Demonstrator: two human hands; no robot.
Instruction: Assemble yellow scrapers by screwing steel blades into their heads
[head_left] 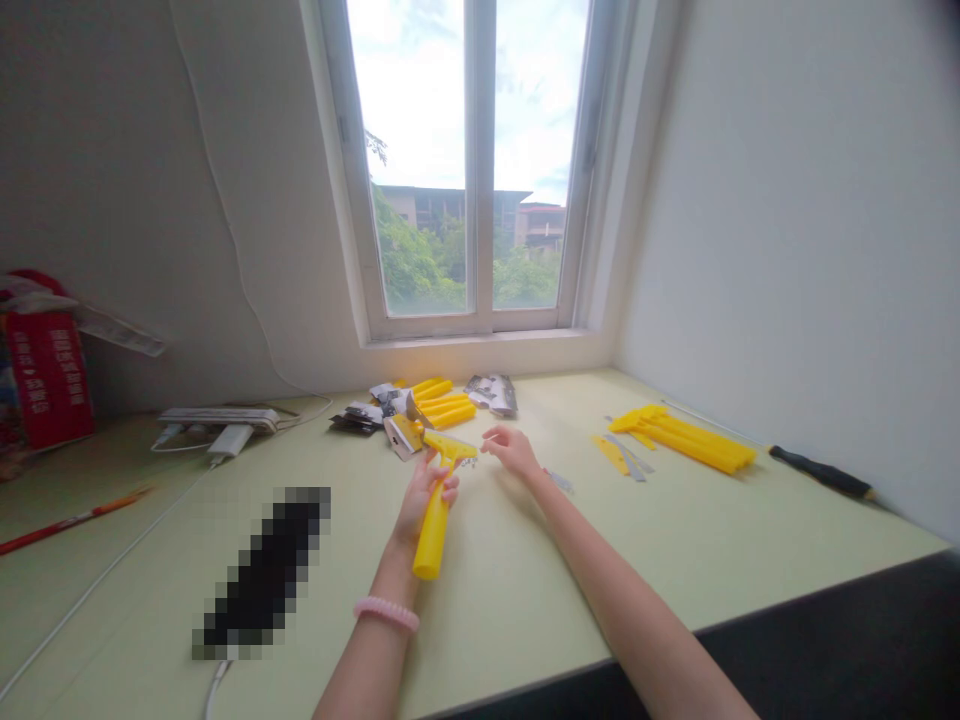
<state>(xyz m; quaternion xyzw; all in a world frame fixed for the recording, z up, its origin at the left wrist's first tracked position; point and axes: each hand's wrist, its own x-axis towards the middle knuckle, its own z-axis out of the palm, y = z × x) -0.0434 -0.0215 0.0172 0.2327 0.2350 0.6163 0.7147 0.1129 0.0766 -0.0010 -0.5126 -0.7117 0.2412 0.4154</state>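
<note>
My left hand (427,495) is wrapped round the handle of a yellow scraper (431,535), whose wide head points away from me and whose handle end points toward me. Just right of that head is my right hand (511,450), its fingers bent together; whether anything small is between them is too fine to see. Several small metal screws (469,462) lie on the table beneath the scraper head. Beyond it are more yellow scrapers (446,408) in a pile with cardboard packaging (403,437). Flat blades (559,481) lie partly behind my right forearm.
Yellow handles (697,440) lie at right, beside loose blades (637,460) and a black-handled tool (821,472). A power strip (225,425), a pixelated dark object (266,570) with a cable, and a red stick (71,522) are at left. Grey packets (493,394) lie below the window.
</note>
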